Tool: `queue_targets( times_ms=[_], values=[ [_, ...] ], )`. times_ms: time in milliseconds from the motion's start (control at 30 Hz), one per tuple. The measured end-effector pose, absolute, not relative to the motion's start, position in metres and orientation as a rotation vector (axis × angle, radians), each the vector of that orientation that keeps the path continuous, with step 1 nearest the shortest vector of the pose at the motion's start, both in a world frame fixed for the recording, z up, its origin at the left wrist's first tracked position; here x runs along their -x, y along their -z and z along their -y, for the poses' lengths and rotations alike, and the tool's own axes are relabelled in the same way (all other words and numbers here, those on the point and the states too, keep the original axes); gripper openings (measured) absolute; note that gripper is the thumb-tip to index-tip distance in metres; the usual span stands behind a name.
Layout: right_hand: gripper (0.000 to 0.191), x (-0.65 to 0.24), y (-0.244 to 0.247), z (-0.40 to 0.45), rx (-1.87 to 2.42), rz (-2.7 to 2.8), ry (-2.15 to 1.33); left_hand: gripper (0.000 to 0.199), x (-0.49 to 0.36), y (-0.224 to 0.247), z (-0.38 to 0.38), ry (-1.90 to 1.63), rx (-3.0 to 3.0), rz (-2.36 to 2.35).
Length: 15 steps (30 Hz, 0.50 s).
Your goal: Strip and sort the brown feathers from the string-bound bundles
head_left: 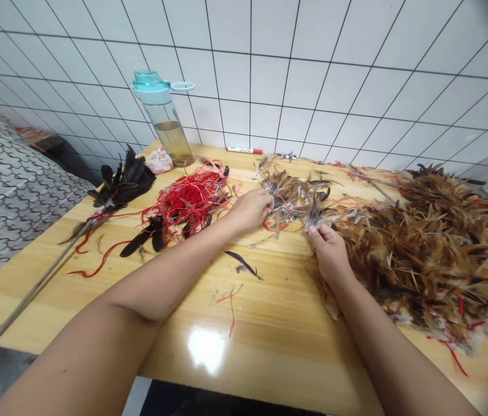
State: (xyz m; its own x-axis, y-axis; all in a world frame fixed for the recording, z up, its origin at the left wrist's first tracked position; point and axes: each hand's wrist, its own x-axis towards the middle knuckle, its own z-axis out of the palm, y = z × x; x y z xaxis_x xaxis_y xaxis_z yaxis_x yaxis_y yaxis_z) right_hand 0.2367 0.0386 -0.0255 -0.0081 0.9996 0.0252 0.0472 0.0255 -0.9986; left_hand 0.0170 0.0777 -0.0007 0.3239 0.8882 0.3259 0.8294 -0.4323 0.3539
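Near the middle of the wooden table, my left hand [252,209] is closed at the left edge of a small pile of brown and grey feathers [298,193]; what its fingers hold, if anything, is hidden. To the right, my right hand [328,245] pinches the base of a small dark feather tuft [317,211], whose tips point up. A large heap of brown feathers [425,242] lies beside my right hand. Left of my left hand is a tangle of red string [189,199] with black feathers around it.
A bottle with a turquoise lid [163,124] stands at the back left, beside crumpled tissue [160,160]. A stick [31,294] with black feathers [125,182] tied on lies at the left. A red marker [244,151] rests by the tiled wall. One black feather [244,263] lies in front.
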Motion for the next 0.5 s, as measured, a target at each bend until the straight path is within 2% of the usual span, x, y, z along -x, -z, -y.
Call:
queue_targets(
  times_ms=[133, 233, 300, 433, 500],
  values=[
    [0.028, -0.238, 0.028, -0.039, 1.23, 1.304, -1.153, 0.01, -0.009, -0.006, -0.086, -0.988, -2.121, -1.68],
    [0.028, -0.238, 0.029, -0.039, 1.244, 1.321, -1.131, 0.014, -0.004, -0.011, -0.088, -1.05, -1.893, -1.638],
    [0.027, -0.238, 0.028, -0.039, 1.245, 1.322, -1.13, 0.015, -0.001, -0.015, -0.087, -0.966, -1.879, -1.544],
    [0.026, -0.238, 0.028, -0.039, 1.241, 1.316, -1.141, 0.021, 0.008, -0.022, -0.084, -0.525, -2.018, -1.334],
    [0.027, -0.238, 0.029, -0.039, 1.245, 1.315, -1.139, 0.025, 0.01, -0.024, -0.083, -0.494, -2.074, -1.388]
  ],
)
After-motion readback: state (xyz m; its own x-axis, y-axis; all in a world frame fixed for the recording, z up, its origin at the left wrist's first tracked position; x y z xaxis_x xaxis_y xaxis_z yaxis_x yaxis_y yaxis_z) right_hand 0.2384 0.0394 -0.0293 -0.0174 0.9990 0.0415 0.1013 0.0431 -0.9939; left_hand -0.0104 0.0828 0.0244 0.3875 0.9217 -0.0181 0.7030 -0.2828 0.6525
